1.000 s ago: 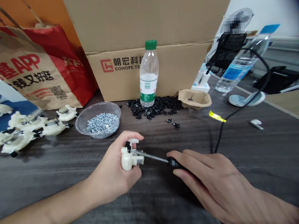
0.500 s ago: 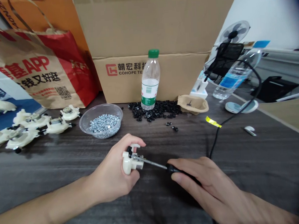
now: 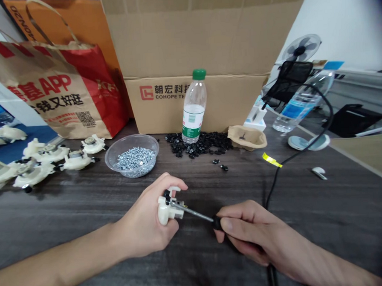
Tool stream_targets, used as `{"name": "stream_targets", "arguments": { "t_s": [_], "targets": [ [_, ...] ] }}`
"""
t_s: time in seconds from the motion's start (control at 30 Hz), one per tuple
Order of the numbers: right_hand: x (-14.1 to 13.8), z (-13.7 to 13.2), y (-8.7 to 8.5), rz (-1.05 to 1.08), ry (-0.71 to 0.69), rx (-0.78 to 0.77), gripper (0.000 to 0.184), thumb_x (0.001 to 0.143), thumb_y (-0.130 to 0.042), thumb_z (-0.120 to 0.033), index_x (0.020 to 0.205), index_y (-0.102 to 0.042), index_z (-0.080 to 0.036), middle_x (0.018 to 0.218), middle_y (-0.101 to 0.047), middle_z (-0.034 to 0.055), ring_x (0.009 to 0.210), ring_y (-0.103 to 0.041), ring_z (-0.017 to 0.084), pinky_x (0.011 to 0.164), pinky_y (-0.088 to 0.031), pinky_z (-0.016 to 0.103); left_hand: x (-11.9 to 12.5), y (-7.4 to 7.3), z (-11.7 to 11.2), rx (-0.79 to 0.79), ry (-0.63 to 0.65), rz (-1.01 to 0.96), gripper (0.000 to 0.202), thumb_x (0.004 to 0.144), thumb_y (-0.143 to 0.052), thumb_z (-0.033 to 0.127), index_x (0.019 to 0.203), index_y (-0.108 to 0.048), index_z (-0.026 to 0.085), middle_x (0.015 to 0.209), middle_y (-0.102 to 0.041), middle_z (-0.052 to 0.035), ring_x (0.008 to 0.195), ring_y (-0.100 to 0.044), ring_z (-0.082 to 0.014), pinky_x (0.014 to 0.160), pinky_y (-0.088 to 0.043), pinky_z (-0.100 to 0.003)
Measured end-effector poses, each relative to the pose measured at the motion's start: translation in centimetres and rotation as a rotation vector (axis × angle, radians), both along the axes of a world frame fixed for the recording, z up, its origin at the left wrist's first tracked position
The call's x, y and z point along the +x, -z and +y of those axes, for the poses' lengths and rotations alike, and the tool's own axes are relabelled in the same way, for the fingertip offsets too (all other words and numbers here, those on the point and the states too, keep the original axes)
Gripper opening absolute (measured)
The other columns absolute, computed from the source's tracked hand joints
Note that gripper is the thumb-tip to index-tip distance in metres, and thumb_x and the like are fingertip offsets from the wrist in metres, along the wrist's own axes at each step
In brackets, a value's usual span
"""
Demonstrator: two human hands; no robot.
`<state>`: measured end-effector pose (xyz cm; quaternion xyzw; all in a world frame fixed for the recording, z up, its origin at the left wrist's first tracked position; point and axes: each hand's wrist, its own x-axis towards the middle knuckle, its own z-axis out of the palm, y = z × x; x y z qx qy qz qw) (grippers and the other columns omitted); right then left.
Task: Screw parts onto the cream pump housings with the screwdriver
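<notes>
My left hand (image 3: pixel 150 215) is closed around a cream plastic part (image 3: pixel 164 212) with a small motor-like metal piece in it. A little black clip (image 3: pixel 167 196) sits on top of that part. In my right hand (image 3: pixel 249 229) is a screwdriver (image 3: pixel 197 214), gripped by its black handle, with the shaft pointing left. The shaft's tip meets the cream part at the black clip; any screw there is too small to make out. Beyond my left hand stands a clear plastic bowl (image 3: pixel 110 161) of silvery screws (image 3: pixel 136 158).
Several cream assemblies (image 3: pixel 76 161) lie at the left. Behind the bowl's right side, black clips (image 3: pixel 216 142) are heaped around a bottle (image 3: pixel 194 113), beside a cardboard tray (image 3: pixel 258 144). A black cable (image 3: pixel 302 150) crosses the right. A large carton (image 3: pixel 164 114) stands behind.
My right hand has turned about the screwdriver handle, so the thumb now lies higher and the fingers curl beneath. The screwdriver tip stays at the cream part. The whole view shifts slightly.
</notes>
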<state>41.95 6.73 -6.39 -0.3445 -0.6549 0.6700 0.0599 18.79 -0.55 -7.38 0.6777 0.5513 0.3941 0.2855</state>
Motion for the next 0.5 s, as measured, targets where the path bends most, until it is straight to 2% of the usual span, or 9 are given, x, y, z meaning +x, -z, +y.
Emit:
{"name": "stream_targets", "arguments": {
  "t_s": [0.03, 0.07, 0.1, 0.17, 0.23, 0.33, 0.4, 0.5],
  "targets": [
    [0.0, 0.2, -0.2, 0.0, -0.033, -0.023, 0.039, 0.084, -0.051, -0.058, 0.074, -0.067, -0.023, 0.043, -0.034, -0.0079, 0.037, -0.023, 0.008, 0.035, -0.017, 0.022, 0.0, 0.0, 0.0, -0.013, -0.005, -0.006, 0.062, 0.057, -0.05, -0.005, 0.11, -0.048, 0.028, 0.095, -0.047, 0.0044, 0.076, -0.048, -0.0098, 0.072, -0.042, -0.022],
    [0.0, 0.3, -0.5, -0.004, -0.042, 0.039, 0.039, 0.084, -0.05, -0.057, 0.073, -0.066, -0.023, 0.044, -0.036, -0.0072, 0.037, -0.026, 0.009, 0.035, -0.019, 0.022, 0.1, -0.1, 0.0, -0.044, -0.009, -0.02, 0.061, 0.058, -0.05, -0.004, 0.11, -0.048, 0.028, 0.094, -0.048, 0.0046, 0.073, -0.048, -0.0093, 0.068, -0.041, -0.021],
    [0.0, 0.3, -0.8, -0.011, -0.023, 0.183, 0.038, 0.085, -0.05, -0.055, 0.072, -0.066, -0.024, 0.047, -0.041, -0.0058, 0.039, -0.032, 0.01, 0.037, -0.024, 0.023, 0.1, -0.2, 0.0, -0.092, -0.012, -0.045, 0.061, 0.059, -0.05, -0.003, 0.11, -0.048, 0.028, 0.091, -0.048, 0.0049, 0.07, -0.046, -0.0087, 0.063, -0.04, -0.02],
    [0.1, 0.2, -1.2, -0.03, 0.06, 0.617, 0.029, 0.087, -0.052, -0.049, 0.078, -0.065, -0.025, 0.059, -0.055, -0.002, 0.049, -0.049, 0.014, 0.042, -0.038, 0.026, 0.1, -0.4, 0.1, -0.216, -0.014, -0.129, 0.061, 0.061, -0.051, -0.001, 0.114, -0.047, 0.029, 0.084, -0.048, 0.0057, 0.063, -0.044, -0.008, 0.056, -0.037, -0.019],
    [0.3, 0.0, -1.2, -0.026, 0.087, 1.076, 0.016, 0.088, -0.055, -0.037, 0.093, -0.063, -0.025, 0.076, -0.066, 0.0013, 0.061, -0.06, 0.018, 0.049, -0.047, 0.029, 0.2, -0.4, 0.3, -0.31, -0.001, -0.237, 0.064, 0.062, -0.052, 0.0, 0.118, -0.044, 0.029, 0.078, -0.048, 0.0065, 0.059, -0.042, -0.0075, 0.051, -0.035, -0.018],
    [0.6, -0.2, -0.6, -0.014, -0.059, 1.585, 0.021, 0.089, -0.054, -0.021, 0.11, -0.058, -0.019, 0.083, -0.071, 0.0054, 0.064, -0.065, 0.02, 0.05, -0.05, 0.033, 0.3, -0.4, 0.5, -0.334, 0.012, -0.336, 0.065, 0.061, -0.052, -0.002, 0.119, -0.044, 0.027, 0.076, -0.047, 0.007, 0.057, -0.042, -0.0065, 0.048, -0.033, -0.016],
    [0.8, -0.4, 0.0, -0.027, -0.126, 1.763, 0.025, 0.089, -0.054, -0.017, 0.114, -0.056, -0.013, 0.082, -0.072, 0.0076, 0.064, -0.066, 0.021, 0.049, -0.051, 0.035, 0.3, -0.5, 0.5, -0.332, 0.009, -0.346, 0.063, 0.06, -0.052, -0.002, 0.116, -0.045, 0.026, 0.074, -0.047, 0.0072, 0.057, -0.041, -0.0062, 0.048, -0.032, -0.016],
    [0.9, -0.8, 0.4, -0.037, -0.126, 1.809, 0.026, 0.09, -0.053, -0.018, 0.115, -0.056, -0.009, 0.081, -0.072, 0.0086, 0.063, -0.066, 0.021, 0.046, -0.051, 0.036, 0.4, -0.5, 0.5, -0.336, 0.027, -0.336, 0.061, 0.061, -0.051, -0.002, 0.115, -0.045, 0.026, 0.075, -0.046, 0.007, 0.056, -0.04, -0.006, 0.048, -0.032, -0.016]
  ]
}}
